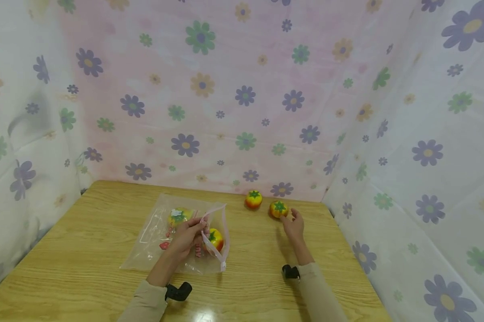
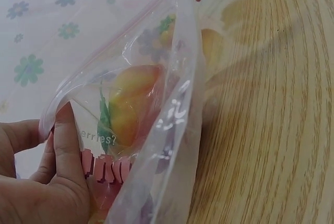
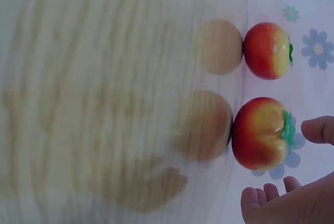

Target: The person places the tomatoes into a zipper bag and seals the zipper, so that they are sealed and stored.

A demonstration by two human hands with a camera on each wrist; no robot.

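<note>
A clear zip bag with a pink zip strip lies on the table, its mouth toward the right. My left hand pinches the bag's edge at the mouth between thumb and fingers. Inside the bag are two red-and-yellow persimmons with green leafy tops, one persimmon by the mouth and another persimmon deeper in. At the right, my right hand has its fingers and thumb spread beside a persimmon on the table. One more persimmon stands just beyond it, to the left in the head view.
The wooden table ends at a flowered cloth backdrop, close behind the two loose persimmons. More flowered cloth hangs along the left and right sides. The bag's pink zip slider sits at its near corner.
</note>
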